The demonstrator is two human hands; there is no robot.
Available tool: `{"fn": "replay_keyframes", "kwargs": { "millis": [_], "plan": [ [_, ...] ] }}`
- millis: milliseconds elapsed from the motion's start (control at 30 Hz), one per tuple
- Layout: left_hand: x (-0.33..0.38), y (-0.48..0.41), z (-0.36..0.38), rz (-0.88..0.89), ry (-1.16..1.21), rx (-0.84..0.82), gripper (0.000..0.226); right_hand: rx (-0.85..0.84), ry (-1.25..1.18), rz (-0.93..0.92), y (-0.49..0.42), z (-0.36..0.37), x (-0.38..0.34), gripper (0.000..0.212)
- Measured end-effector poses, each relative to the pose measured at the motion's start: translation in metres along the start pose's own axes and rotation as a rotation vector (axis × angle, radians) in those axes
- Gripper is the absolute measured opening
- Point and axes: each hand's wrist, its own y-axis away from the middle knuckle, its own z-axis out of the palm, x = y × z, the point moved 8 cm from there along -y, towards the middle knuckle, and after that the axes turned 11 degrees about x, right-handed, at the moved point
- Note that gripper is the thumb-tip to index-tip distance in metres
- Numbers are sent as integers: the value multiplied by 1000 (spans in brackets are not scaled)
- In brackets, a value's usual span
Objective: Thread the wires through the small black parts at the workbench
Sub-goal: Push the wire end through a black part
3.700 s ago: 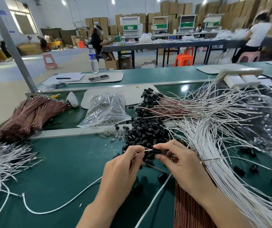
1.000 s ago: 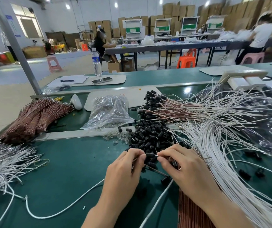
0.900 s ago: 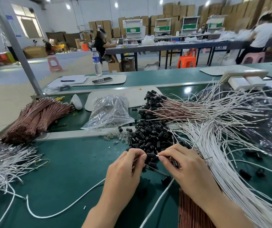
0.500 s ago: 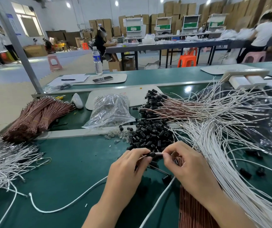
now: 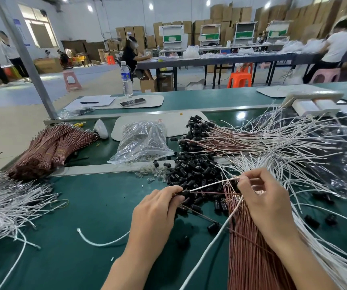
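My left hand (image 5: 155, 212) pinches a small black part (image 5: 184, 192) just in front of the heap of loose black parts (image 5: 193, 170). A white wire (image 5: 212, 184) and a brown wire (image 5: 214, 193) run out of that part to the right. My right hand (image 5: 266, 201) pinches the far end of the white wire near its fingertips, well apart from the left hand. Under my right forearm lies a bundle of brown wires (image 5: 250, 254). A fan of white wires (image 5: 306, 206) spreads to the right.
A clear plastic bag (image 5: 143, 141) sits behind the heap. Finished wires with black parts (image 5: 220, 137) lie at the back. Bundled brown wires (image 5: 49, 149) and white wires (image 5: 5, 204) are at the left. Stray black parts (image 5: 315, 220) dot the green bench at right.
My hands have moved apart: the right hand has drawn the white and brown wires out to the right through the black part, which the left hand keeps holding.
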Motion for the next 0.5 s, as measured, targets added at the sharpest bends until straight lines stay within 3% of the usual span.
{"fn": "replay_keyframes", "kwargs": {
  "millis": [300,500],
  "plan": [
    [-28,-9,-21,-88,-63,-11,36,376,-322,313,-19,-44,27,6],
    [-34,-9,-17,-62,-89,-24,35,502,-531,511,-20,-53,43,10]
  ]
}}
